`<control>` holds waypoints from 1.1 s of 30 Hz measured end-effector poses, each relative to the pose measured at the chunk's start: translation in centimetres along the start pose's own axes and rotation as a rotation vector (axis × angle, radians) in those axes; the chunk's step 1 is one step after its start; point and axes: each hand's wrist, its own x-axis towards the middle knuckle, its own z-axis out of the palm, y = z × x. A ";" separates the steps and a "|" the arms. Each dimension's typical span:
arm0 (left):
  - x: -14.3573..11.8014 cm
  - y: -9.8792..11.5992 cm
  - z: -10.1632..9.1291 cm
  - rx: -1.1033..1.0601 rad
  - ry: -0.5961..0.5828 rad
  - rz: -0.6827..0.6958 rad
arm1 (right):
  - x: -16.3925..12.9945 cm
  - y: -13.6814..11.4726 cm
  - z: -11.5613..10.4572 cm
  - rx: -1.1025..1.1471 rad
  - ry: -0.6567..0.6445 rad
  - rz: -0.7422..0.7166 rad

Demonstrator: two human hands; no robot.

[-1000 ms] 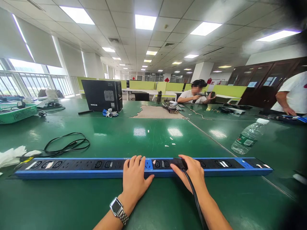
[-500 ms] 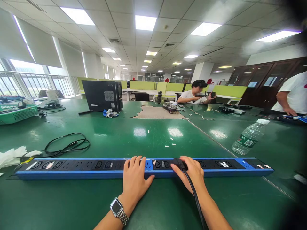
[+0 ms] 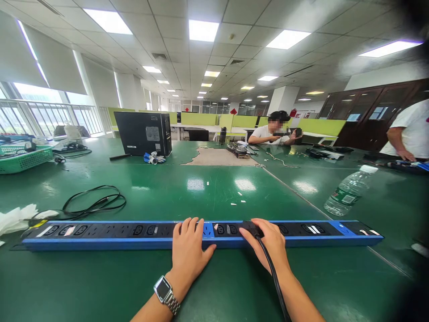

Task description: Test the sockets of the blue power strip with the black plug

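Observation:
A long blue power strip (image 3: 127,242) with black sockets lies across the green table in front of me. My left hand (image 3: 190,248) spans its width left of the middle, fingers over the top to the far edge and thumb along the near side. My right hand (image 3: 270,241) is closed round a black plug (image 3: 250,226), thumb on one side and fingers on the other. The plug sits at the sockets right of the middle; how deep it goes is hidden. Its thick black cord (image 3: 273,270) runs down over my right wrist toward me.
A coiled black cable (image 3: 97,201) and crumpled white plastic (image 3: 20,218) lie at left. A plastic bottle (image 3: 348,192) stands at right. Farther back are a black computer case (image 3: 139,133), a green basket (image 3: 27,160), a seated person (image 3: 264,134) and a standing person (image 3: 410,125).

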 end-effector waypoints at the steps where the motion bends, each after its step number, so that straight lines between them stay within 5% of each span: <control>1: 0.0 0.0 0.0 0.000 -0.004 -0.002 | 0.0 0.0 0.0 0.008 0.001 0.000; 12: -0.1 0.1 -0.2 -0.101 0.038 -0.010 | 0.1 -1.9 -0.9 0.192 0.075 0.118; 24: -0.1 1.0 -0.4 -0.427 0.170 0.272 | -1.8 -6.8 0.3 0.281 -0.020 -0.443; 30: 0.4 -1.1 -0.1 -0.385 0.369 -0.042 | -1.6 -6.7 0.1 0.322 -0.019 -0.389; 33: 0.5 -1.7 -0.2 -0.358 0.350 -0.046 | -1.1 -5.8 -0.2 0.326 0.039 -0.291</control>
